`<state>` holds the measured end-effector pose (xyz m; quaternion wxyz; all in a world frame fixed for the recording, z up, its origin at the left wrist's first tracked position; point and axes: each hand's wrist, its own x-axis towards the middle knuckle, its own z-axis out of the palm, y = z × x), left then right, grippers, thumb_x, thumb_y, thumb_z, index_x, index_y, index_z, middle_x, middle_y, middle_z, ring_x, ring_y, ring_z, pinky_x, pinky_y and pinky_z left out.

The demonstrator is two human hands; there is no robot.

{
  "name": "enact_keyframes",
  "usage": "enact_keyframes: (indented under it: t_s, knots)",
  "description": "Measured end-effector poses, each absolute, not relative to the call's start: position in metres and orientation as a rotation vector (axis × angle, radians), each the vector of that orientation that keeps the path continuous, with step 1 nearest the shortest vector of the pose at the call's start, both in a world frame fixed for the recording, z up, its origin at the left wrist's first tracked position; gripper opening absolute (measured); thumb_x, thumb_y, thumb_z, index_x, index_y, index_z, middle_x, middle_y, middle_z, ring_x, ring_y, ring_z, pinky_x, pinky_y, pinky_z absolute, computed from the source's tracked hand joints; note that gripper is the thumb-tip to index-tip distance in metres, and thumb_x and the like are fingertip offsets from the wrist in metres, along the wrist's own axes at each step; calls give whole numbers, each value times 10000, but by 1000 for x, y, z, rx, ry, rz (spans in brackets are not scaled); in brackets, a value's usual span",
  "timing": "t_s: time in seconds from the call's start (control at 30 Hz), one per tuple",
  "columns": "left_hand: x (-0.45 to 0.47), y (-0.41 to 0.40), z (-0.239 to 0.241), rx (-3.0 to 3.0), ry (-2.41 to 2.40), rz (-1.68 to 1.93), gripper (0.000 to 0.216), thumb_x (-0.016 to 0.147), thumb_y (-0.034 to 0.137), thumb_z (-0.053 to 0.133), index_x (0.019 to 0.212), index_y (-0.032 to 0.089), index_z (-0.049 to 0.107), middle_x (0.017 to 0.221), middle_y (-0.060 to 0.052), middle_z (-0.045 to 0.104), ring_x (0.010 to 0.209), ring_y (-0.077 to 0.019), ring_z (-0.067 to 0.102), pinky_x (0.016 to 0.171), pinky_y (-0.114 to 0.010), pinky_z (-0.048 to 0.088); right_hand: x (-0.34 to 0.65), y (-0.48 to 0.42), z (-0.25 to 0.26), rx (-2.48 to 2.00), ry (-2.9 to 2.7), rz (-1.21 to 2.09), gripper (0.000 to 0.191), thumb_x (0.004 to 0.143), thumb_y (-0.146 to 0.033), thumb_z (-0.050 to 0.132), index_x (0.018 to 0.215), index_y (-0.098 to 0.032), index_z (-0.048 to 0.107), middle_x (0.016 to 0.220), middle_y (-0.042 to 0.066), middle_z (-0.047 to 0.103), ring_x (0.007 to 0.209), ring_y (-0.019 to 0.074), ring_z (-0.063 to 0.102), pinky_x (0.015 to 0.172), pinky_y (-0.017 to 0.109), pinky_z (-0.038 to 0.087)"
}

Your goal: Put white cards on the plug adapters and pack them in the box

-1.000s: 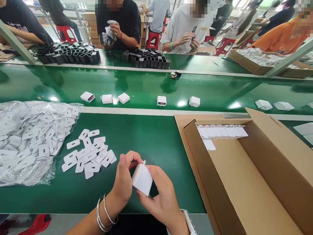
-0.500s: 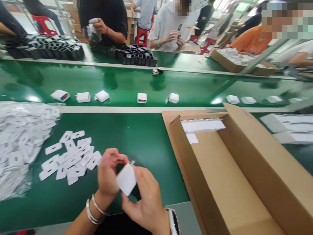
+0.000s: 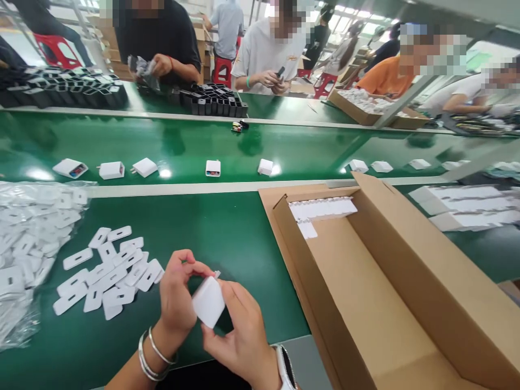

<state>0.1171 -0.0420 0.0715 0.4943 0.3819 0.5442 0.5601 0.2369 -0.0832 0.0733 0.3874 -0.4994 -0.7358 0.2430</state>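
A white charger block (image 3: 208,301) with a small metal prong on top is held between both of my hands, low over the green bench. My left hand (image 3: 177,292) pinches its upper edge with thumb and forefinger. My right hand (image 3: 239,330) cups it from below and the right. To the left lies a loose heap of flat white slotted plates (image 3: 106,271). An open cardboard box (image 3: 385,281) stands to the right, with a row of white chargers (image 3: 323,208) at its far end.
A clear plastic bag of white plates (image 3: 24,238) lies at far left. Several white chargers (image 3: 111,169) ride on the green conveyor (image 3: 252,146) beyond. Across it, people handle parts beside rows of black housings (image 3: 213,100) and another carton (image 3: 365,108).
The view has swung right, so everything has shifted left in frame. Both hands keep hold of the charger, which has turned slightly between my fingers.
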Motion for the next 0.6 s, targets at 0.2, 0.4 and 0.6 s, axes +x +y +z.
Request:
enact_keyframes:
  t_s: [0.2, 0.4, 0.6]
  knots:
    - [119, -40, 64, 734, 1286, 1359, 272, 887, 463, 340, 782, 228, 429, 563, 20, 688, 577, -177, 629, 628, -300, 478, 237, -85, 63, -1274, -1900, 602, 487, 698, -130, 555, 1183, -145, 503, 940, 118, 634, 834, 233, 608, 676, 354, 544]
    - [117, -30, 64, 644, 1236, 1311, 248, 856, 432, 358, 730, 229, 424, 507, 37, 662, 528, -152, 605, 602, -267, 461, 233, -83, 65, -1314, -1860, 756, 457, 712, -133, 571, 1165, -154, 512, 1027, 123, 618, 927, 251, 585, 766, 388, 528]
    - [112, -27, 66, 592, 1157, 1371, 421, 805, 625, 322, 721, 228, 437, 505, 23, 668, 509, -157, 597, 577, -267, 454, 233, -79, 71, -1266, -1765, 1025, 478, 725, -175, 631, 1187, -190, 509, 1138, 89, 587, 1058, 230, 549, 919, 360, 479]
